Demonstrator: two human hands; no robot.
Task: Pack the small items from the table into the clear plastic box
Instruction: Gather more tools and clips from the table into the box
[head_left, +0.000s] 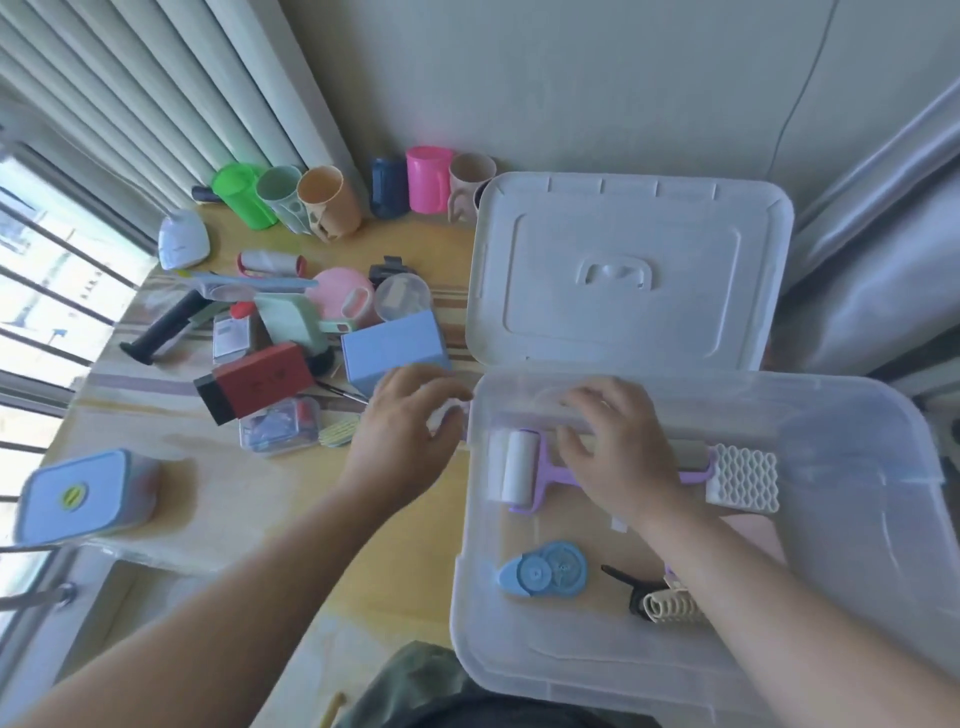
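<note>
From the head camera, the clear plastic box (857, 545) sits at about 4 o'clock on the wooden table (249, 499), its lid (628, 270) lying flat just beyond it at 1 o'clock. The right hand (618, 441) reaches inside the box, fingers spread and pressing down on the handle of a purple lint roller (524, 470) along the far wall; a white honeycomb-patterned piece (743, 478) lies at the roller's other end. Nearer in the box lie a blue correction-tape dispenser (545, 569) at 6 o'clock and a black clip with a cream hair claw (670, 605) beside the forearm. The left hand (410, 431) hovers at the box's left rim, fingers curled around something pale; what it holds is too blurred to tell. Still on the table at 10 o'clock: a light blue carton (395, 348), a red-and-black box (254, 382), a small clear case (280, 426), a blue-lidded container (83, 499) at 8 o'clock, and a row of cups (332, 200) by the wall
</note>
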